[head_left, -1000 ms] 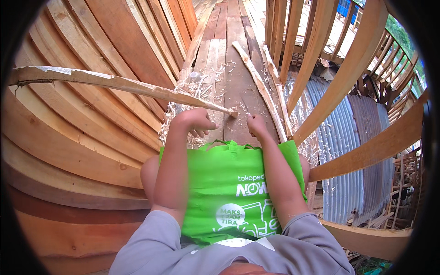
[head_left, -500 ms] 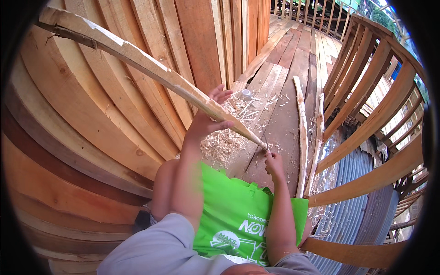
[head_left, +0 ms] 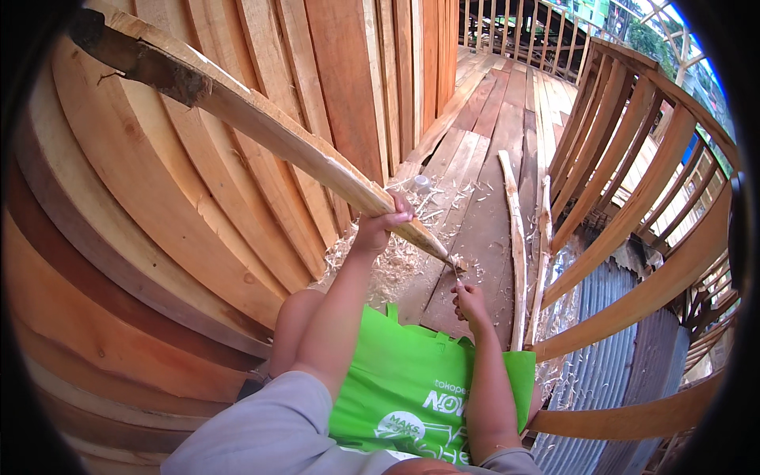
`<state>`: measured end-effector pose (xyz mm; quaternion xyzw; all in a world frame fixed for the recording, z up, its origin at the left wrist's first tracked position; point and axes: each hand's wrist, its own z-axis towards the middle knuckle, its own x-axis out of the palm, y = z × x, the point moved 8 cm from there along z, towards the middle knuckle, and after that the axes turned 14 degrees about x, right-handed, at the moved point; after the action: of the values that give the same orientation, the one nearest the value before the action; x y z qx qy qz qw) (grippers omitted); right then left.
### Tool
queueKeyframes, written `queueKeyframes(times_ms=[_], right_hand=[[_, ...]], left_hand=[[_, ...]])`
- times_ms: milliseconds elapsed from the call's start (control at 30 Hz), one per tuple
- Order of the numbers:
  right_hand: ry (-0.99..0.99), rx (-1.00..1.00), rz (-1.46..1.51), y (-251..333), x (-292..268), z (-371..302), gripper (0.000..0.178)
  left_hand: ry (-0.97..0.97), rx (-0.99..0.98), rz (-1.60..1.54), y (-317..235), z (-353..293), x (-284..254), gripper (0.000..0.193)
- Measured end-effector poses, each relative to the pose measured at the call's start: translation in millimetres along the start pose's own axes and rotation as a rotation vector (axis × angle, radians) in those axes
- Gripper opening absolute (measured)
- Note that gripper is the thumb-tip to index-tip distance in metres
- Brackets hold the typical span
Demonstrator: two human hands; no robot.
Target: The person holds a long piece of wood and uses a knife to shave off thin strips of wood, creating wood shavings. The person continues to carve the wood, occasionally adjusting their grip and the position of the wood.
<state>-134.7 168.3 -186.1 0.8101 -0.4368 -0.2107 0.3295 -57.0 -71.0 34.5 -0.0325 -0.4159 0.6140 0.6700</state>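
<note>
Pale wood lies across our view as a long, roughly squared pole [head_left: 293,150], slanting from the upper left down to a narrow tip near the plank floor [head_left: 475,237]; its upper end carries a dark, rough patch. Our left hand [head_left: 380,227] is wrapped around it not far above the tip. Our right hand [head_left: 469,303] is curled narrow around a thin-bladed knife [head_left: 457,275], its handle hidden by the fingers, its blade up at the pole's tip; we cannot tell whether the edge is biting. Curly shavings [head_left: 392,273] heap below our left hand, with a small clear container [head_left: 421,184] beyond them. Two peeled sticks [head_left: 514,245] lie lengthwise to the right, beside the slatted railing [head_left: 671,150], and a green bag [head_left: 396,348] covers our lap
</note>
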Motion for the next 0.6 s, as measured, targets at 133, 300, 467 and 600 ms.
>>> queueKeyframes(times_ms=[133, 300, 467, 600], right_hand=[[0.024, -0.013, 0.106, -2.1, 10.4, -1.4, 0.032], [0.08, -0.124, 0.09, 18.3, 20.6, -4.3, 0.029], [0.096, -0.035, 0.044, 17.2, 27.6, 6.4, 0.032], [-0.212, 0.065, -0.161, 6.8, 3.3, 35.1, 0.051]], left_hand=[[0.104, -0.055, -0.001, 0.9, 0.3, 2.8, 0.018], [0.198, -0.038, -0.044, 4.5, 6.2, 10.8, 0.016], [0.16, -0.023, -0.031, -0.2, 2.1, 8.2, 0.023], [0.151, 0.01, -0.014, 2.6, 3.5, 20.4, 0.03]])
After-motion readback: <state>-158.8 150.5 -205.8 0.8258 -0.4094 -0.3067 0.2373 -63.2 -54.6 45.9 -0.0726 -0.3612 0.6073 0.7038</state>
